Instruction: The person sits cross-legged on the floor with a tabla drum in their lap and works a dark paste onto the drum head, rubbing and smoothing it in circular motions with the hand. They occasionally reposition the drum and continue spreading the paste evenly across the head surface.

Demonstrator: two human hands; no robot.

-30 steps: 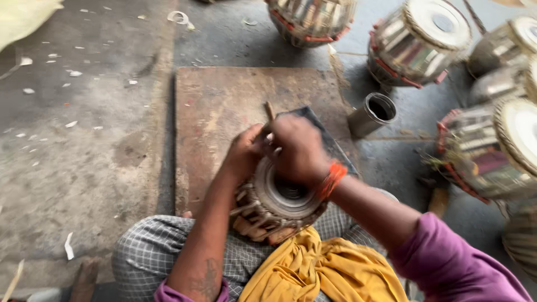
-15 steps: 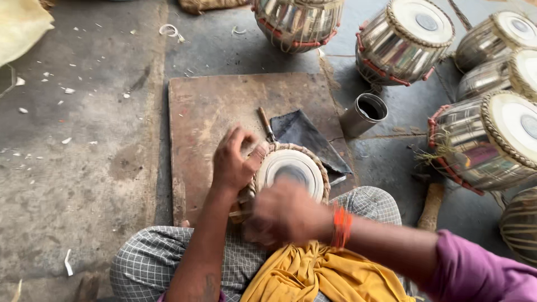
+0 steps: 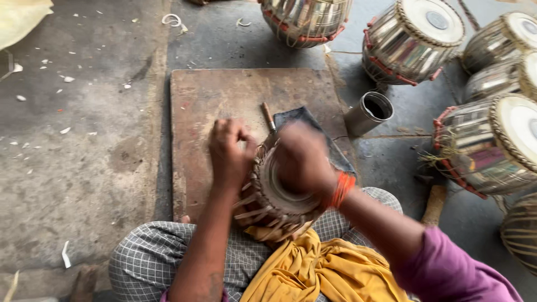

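view: head, single camera | position: worn above the seated person | facing: steeply down and forward over the lap | range: close to both hands, floor [image 3: 72,145] beyond | shared: no second view

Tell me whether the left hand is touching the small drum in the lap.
Touching. The head view shows the left hand gripping the laced rim of the small drum, with no gap between them.
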